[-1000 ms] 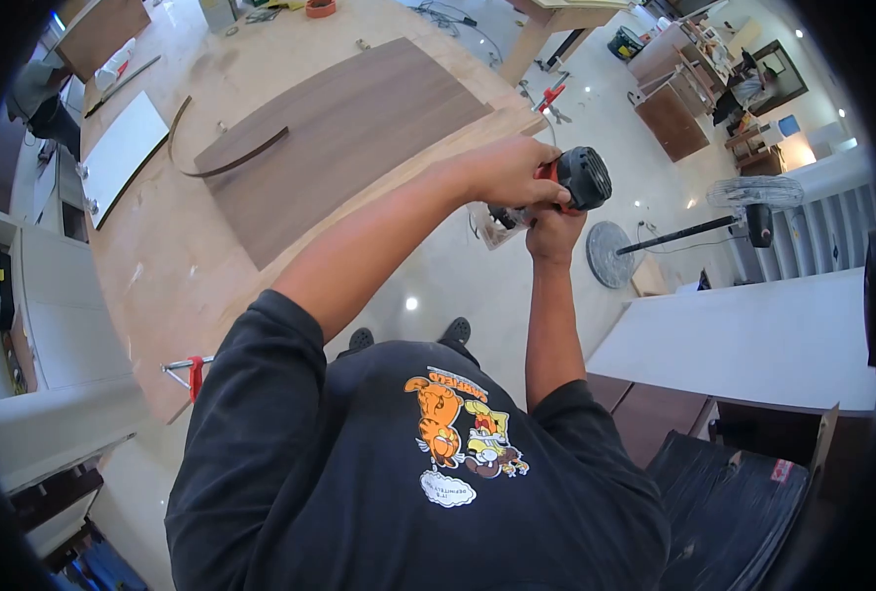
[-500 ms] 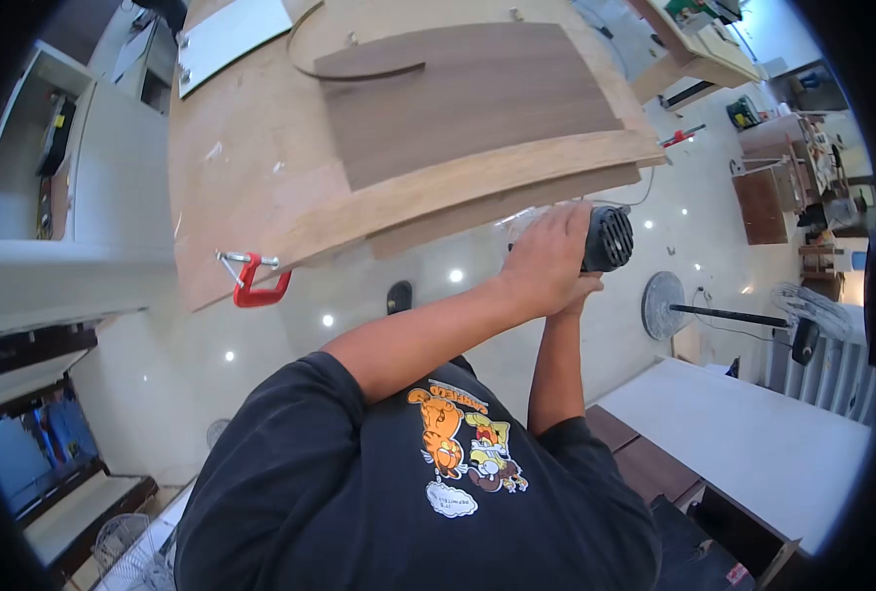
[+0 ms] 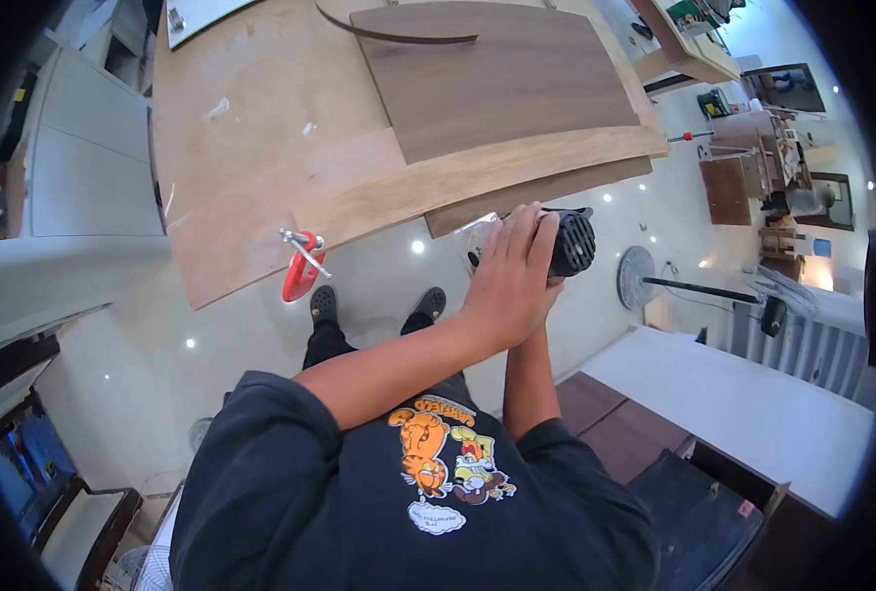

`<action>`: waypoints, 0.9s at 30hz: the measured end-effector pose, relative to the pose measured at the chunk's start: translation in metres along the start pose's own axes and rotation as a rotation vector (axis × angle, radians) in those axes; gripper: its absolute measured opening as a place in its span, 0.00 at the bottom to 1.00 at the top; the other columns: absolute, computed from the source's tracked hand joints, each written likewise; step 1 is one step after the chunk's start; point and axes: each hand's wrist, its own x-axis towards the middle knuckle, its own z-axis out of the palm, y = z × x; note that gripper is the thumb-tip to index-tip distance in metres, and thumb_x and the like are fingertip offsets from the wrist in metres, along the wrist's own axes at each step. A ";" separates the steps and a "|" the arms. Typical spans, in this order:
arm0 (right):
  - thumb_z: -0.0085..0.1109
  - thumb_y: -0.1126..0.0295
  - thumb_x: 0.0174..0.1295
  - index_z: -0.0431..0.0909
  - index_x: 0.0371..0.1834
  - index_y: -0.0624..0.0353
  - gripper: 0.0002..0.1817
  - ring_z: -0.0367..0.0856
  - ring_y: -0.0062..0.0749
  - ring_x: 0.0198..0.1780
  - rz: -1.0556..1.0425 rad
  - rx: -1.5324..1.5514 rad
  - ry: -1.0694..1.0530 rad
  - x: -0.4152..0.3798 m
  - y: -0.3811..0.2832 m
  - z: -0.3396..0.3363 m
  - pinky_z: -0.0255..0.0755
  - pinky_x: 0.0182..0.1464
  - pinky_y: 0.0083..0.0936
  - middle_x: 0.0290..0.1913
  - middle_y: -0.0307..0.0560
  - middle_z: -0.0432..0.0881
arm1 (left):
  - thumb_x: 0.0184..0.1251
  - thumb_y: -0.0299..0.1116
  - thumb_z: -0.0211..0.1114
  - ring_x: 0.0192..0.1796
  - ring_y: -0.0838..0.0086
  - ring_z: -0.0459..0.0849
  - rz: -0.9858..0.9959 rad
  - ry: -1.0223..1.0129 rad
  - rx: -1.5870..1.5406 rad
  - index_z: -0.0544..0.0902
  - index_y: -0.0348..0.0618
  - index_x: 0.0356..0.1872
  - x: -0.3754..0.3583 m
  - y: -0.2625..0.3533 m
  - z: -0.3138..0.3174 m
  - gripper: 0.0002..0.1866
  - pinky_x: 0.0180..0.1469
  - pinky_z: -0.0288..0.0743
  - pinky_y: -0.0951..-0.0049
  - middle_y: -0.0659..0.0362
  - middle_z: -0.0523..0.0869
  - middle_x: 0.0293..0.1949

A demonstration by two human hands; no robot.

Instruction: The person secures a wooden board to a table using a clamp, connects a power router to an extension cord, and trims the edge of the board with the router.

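My left hand (image 3: 515,264) lies over the top of a black trim router (image 3: 573,243), its fingers wrapped across the body. My right hand (image 3: 553,293) grips the router from underneath, mostly hidden behind the left. The slotted motor end points right, and a clear plastic part shows left of my fingers. The tool is at the near edge of a brown wood-grain panel (image 3: 546,187), which sticks out from under a pale wood strip (image 3: 497,163). Whether the cutter touches the panel is hidden. A red clamp (image 3: 303,278) grips the plywood worktop (image 3: 261,177) to the left.
A brown curved-edge board (image 3: 507,79) lies on the worktop with a thin dark strip (image 3: 418,38) arching over it. A standing fan (image 3: 778,300) is at the right. Behind it on my right is a white-topped surface (image 3: 724,394). Cabinets (image 3: 93,148) stand at the left.
My hands and the router have shifted left along the panel's edge. The view has moved too, so both my feet now show below the worktop.
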 end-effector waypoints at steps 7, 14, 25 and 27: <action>0.76 0.83 0.49 0.75 0.54 0.60 0.28 0.81 0.27 0.43 -0.213 -0.357 -0.034 -0.028 0.028 0.039 0.81 0.50 0.27 0.45 0.43 0.81 | 0.55 0.33 0.73 0.70 0.44 0.70 0.202 -0.166 -0.095 0.68 0.35 0.66 -0.081 -0.031 -0.091 0.37 0.71 0.65 0.49 0.41 0.68 0.68; 0.75 0.84 0.49 0.74 0.55 0.60 0.29 0.80 0.28 0.47 -0.208 -0.410 0.010 -0.048 0.059 0.046 0.80 0.52 0.27 0.48 0.42 0.80 | 0.51 0.31 0.76 0.71 0.42 0.67 0.089 0.000 -0.129 0.63 0.29 0.69 -0.074 -0.040 -0.087 0.44 0.73 0.63 0.51 0.36 0.66 0.69; 0.70 0.81 0.54 0.74 0.55 0.60 0.25 0.80 0.28 0.49 -0.129 -0.429 0.048 -0.073 0.074 0.034 0.80 0.54 0.28 0.49 0.43 0.80 | 0.52 0.33 0.77 0.69 0.41 0.70 -0.048 -0.009 -0.025 0.60 0.27 0.71 -0.054 -0.057 -0.078 0.47 0.72 0.63 0.47 0.36 0.69 0.67; 0.69 0.80 0.54 0.74 0.56 0.60 0.24 0.80 0.28 0.49 -0.126 -0.422 0.054 -0.074 0.079 0.035 0.79 0.54 0.28 0.49 0.43 0.80 | 0.52 0.33 0.77 0.69 0.42 0.70 -0.050 0.005 -0.022 0.60 0.27 0.71 -0.050 -0.063 -0.077 0.47 0.72 0.63 0.47 0.36 0.69 0.66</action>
